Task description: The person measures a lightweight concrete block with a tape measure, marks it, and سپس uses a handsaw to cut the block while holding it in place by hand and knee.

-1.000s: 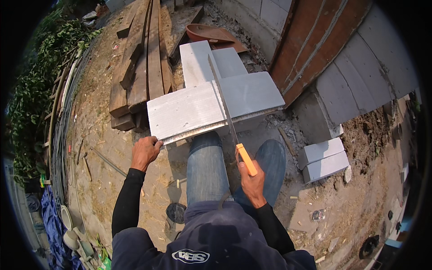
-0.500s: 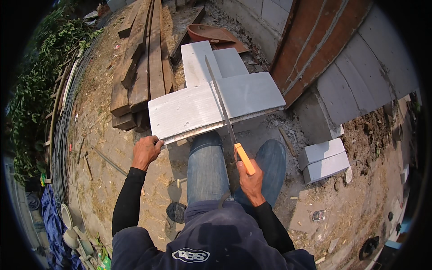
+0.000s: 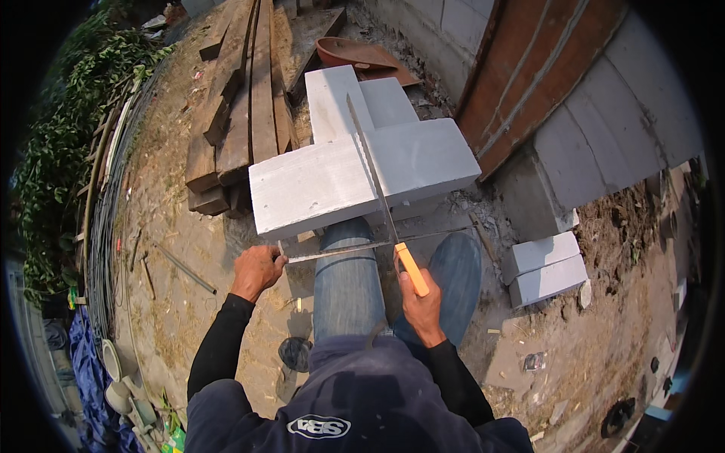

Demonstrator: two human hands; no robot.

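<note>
A long white lightweight concrete block lies crosswise in front of me, on top of other blocks. My left hand is closed on the end of a thin, long strip, seen nearly edge-on, apart from the block's near face and above my knees. It looks like a slice of the same block. My right hand grips the yellow handle of a hand saw. The saw's blade points away from me, over the block's top and across the strip; whether it touches either I cannot tell.
Another white block lies beyond. Wooden beams are stacked at the left, with a reddish pan behind. A grey block wall and brown panel stand right. Two small blocks sit by my right knee.
The thin strip has come away from the block's near edge, moving down toward me with my left hand. The saw and my right hand are almost where they were.
</note>
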